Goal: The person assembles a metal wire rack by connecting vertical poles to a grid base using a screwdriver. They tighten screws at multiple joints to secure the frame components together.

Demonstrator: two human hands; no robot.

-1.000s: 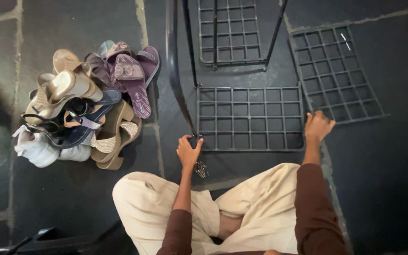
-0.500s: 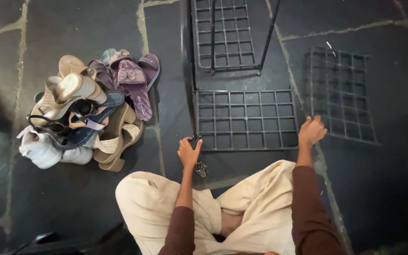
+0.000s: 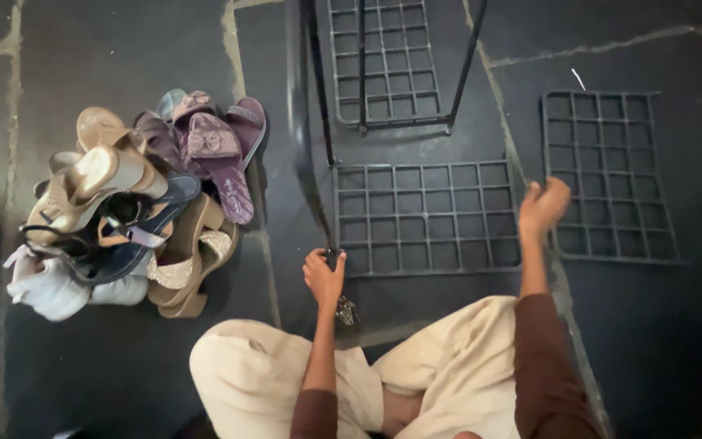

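Leftmost on the dark stone floor [image 3: 107, 49] sits a heap of footwear [image 3: 123, 211]: tan wedge sandals, a navy strappy pair, something white at the bottom, and purple slippers [image 3: 221, 150] leaning at the heap's right edge. They look tipped together in a loose pile, well apart from the grid panels, perhaps to keep them out of the way. Next comes the person's left hand [image 3: 324, 276], fingers closed around the lower left corner of a black wire grid panel [image 3: 428, 215] that lies flat on the floor; the grip sits right where a thin upright black rod [image 3: 318, 106] meets that corner, which suggests the hand steadies the joint. A small metallic object [image 3: 345, 310] lies on the floor just below that hand; what it is cannot be made out. Beyond, a second grid panel [image 3: 383, 61] stands framed between dark rods. The person sits cross-legged in cream trousers [image 3: 448, 366] with brown sleeves. The right hand [image 3: 543, 207] hovers at the flat panel's right edge, fingers curled loosely together and holding nothing that shows; whether it touches the wire cannot be told. Farthest right, a third loose grid panel [image 3: 607, 175] lies flat, just beside that hand.
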